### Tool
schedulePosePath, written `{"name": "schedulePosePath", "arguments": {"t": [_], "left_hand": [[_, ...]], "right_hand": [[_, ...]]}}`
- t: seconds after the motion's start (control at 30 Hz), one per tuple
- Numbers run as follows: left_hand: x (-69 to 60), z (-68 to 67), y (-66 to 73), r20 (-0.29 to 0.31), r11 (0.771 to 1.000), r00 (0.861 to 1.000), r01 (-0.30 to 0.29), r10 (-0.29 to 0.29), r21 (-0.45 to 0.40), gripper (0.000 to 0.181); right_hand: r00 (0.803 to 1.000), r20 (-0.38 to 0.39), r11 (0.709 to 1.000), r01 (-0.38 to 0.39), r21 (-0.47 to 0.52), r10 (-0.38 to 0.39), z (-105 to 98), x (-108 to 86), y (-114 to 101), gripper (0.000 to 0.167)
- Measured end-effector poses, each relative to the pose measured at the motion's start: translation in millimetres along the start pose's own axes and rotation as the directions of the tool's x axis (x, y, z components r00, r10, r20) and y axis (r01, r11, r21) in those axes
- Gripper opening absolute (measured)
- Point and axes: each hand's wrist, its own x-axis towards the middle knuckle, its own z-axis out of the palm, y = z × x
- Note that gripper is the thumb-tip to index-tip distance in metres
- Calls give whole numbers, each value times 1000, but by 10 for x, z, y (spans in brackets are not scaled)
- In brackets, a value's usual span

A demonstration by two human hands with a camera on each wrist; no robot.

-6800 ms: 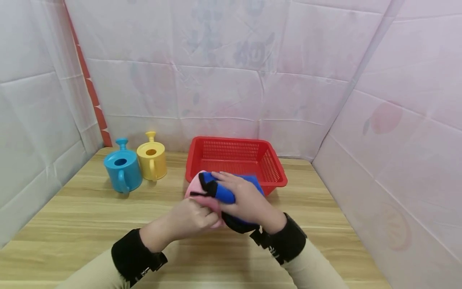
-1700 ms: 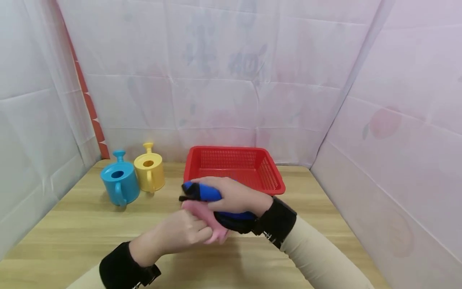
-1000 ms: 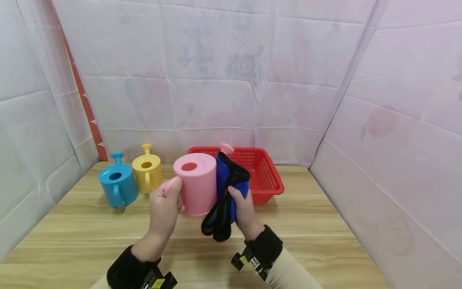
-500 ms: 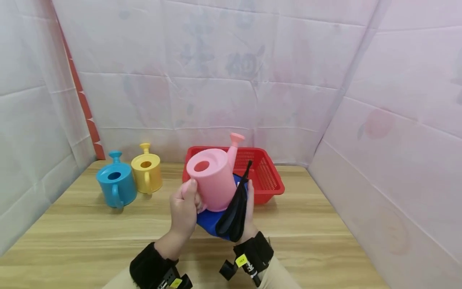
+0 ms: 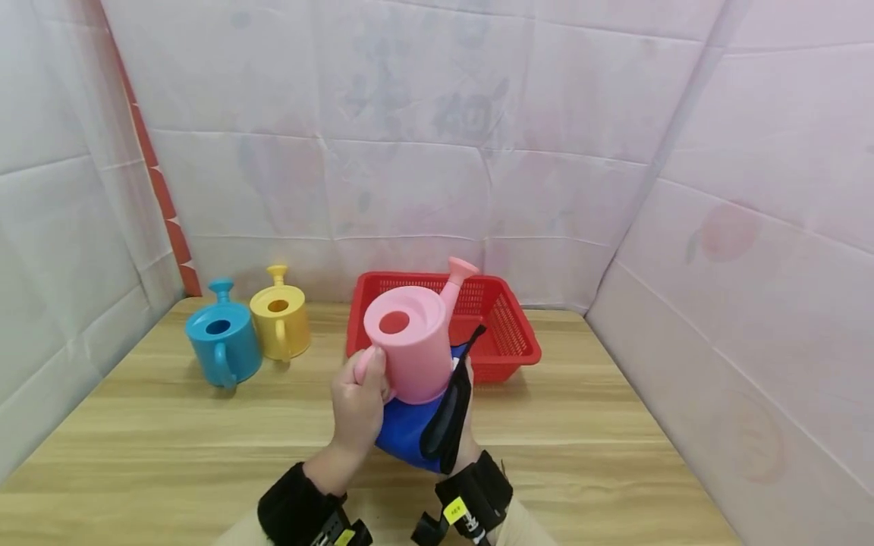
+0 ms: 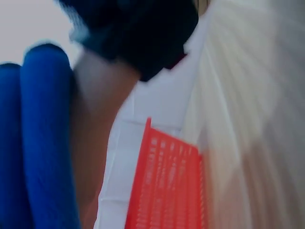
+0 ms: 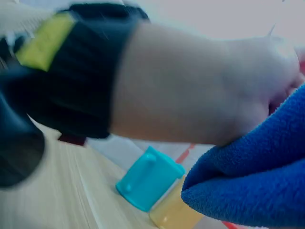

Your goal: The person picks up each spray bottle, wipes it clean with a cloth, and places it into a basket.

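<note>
A pink watering can, slightly tilted, is held above the table in front of the basket. My left hand grips its handle, with the thumb on top. Under the can and along its right side, my right hand holds a folded blue cloth with black edging; the cloth touches the can and hides most of the fingers. In the left wrist view, thick folds of the cloth lie beside the right wrist. The right wrist view shows the fuzzy cloth below the left hand.
A red plastic basket stands behind the pink can. At the left of the wooden table are a blue watering can and a yellow watering can. Light fabric walls enclose the back and sides.
Both hands were low over the pink can, the cloth covering much of it. The can has since come up with its top and spout showing, then shifted right, and the cloth went underneath.
</note>
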Motion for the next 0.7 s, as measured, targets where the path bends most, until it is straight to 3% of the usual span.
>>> {"name": "schedulePosePath", "arguments": {"t": [0.07, 0.13, 0.2, 0.33, 0.5, 0.6, 0.7], "left_hand": [[25, -33, -5, 18, 998, 998, -57, 57, 27, 35], [26, -69, 9, 23, 997, 998, -68, 67, 47, 35], [0, -109, 30, 24, 996, 998, -60, 59, 64, 36], [-119, -176, 65, 42, 999, 998, -50, 50, 15, 37], [-236, -163, 114, 66, 998, 996, -51, 53, -20, 36], [-213, -108, 96, 37, 998, 998, -50, 49, 39, 34], [-141, -70, 34, 15, 979, 994, -109, 108, 170, 36]], "right_hand": [[1000, -8, 1000, -12, -23, 12, 26, -28, -2, 74], [998, -51, 998, -46, -38, 44, 37, -63, -36, 75], [997, -35, 998, -64, 11, 64, 12, -66, -60, 76], [1000, -22, 996, -20, 86, 22, -78, -52, -114, 70], [999, 18, 998, 37, 58, -38, -137, 2, -113, 64], [1000, 11, 999, 22, 27, -23, -120, 0, -60, 61], [1000, 14, 999, 9, -33, -9, -87, -31, 15, 60]]}}
